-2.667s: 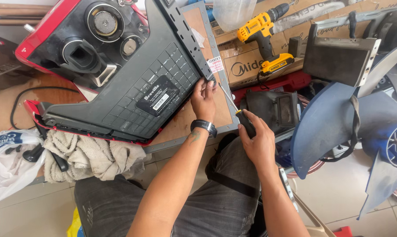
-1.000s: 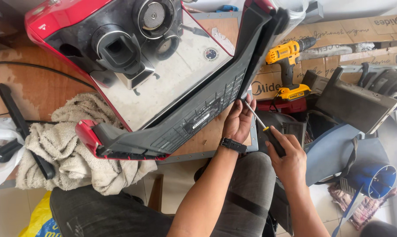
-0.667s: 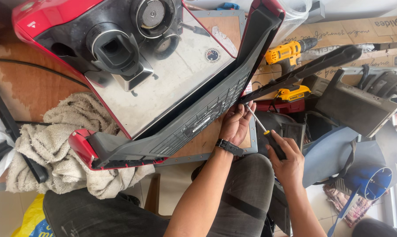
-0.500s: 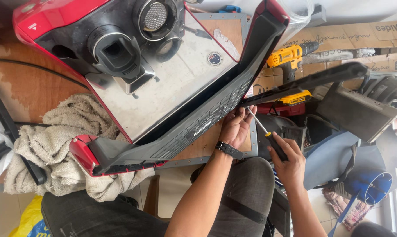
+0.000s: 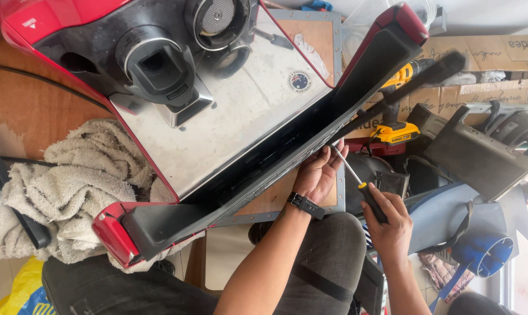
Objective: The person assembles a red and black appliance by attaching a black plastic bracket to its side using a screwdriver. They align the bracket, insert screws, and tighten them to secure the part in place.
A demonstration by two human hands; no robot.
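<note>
A red and black espresso machine (image 5: 176,116) lies tipped on the wooden bench, its steel front and its black base plate (image 5: 310,146) facing me. My left hand (image 5: 317,175), with a black watch on the wrist, presses against the lower edge of the base plate. My right hand (image 5: 389,224) grips a black-handled screwdriver (image 5: 360,184), whose shaft slants up to the plate's edge by my left fingers. A loose black panel (image 5: 404,93) sticks out to the right of the base.
A beige towel (image 5: 71,181) is bunched under the machine at left. A yellow cordless drill (image 5: 395,125) and cardboard boxes (image 5: 497,64) sit at right, with dark plastic parts (image 5: 480,157) and a blue fan blade (image 5: 480,256) below them. My knees fill the bottom.
The machine has tipped further, so its base plate now shows edge-on instead of flat. The loose black panel has come away on the right. Both hands stayed at the plate's lower edge.
</note>
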